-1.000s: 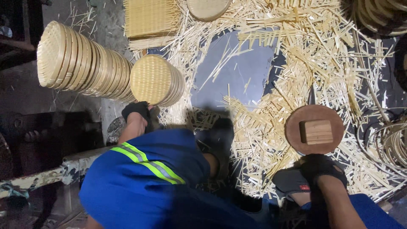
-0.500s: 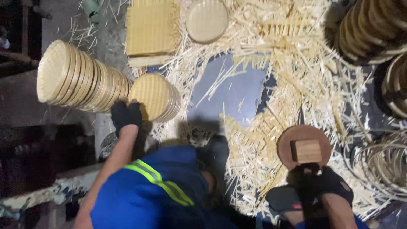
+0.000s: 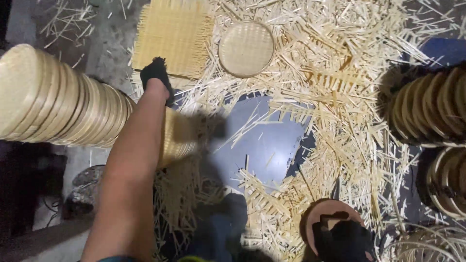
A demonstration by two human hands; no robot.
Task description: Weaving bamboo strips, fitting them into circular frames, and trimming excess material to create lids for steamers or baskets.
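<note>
My left hand [image 3: 156, 73], in a black glove, reaches far forward with the arm stretched out; its fingers rest on the near edge of a square woven bamboo mat [image 3: 172, 36]. Whether it grips the mat is unclear. My right hand [image 3: 342, 239], also black-gloved, lies on a round brown wooden disc [image 3: 320, 212] at the bottom right, covering the small block on it. A round woven basket lid [image 3: 246, 48] lies right of the mat. Beneath my left arm sits a small stack of round woven baskets [image 3: 177, 138].
A long stack of round woven baskets [image 3: 58, 99] lies on its side at the left. More stacked baskets [image 3: 432, 109] stand at the right edge. Loose bamboo strips [image 3: 349, 111] cover the floor around a bare blue patch [image 3: 269, 140]. Bamboo hoops [image 3: 427, 245] lie at the bottom right.
My left hand has moved forward from beside the small basket stack up to the square mat. The view has shifted forward and closer; my right hand stays on the wooden disc.
</note>
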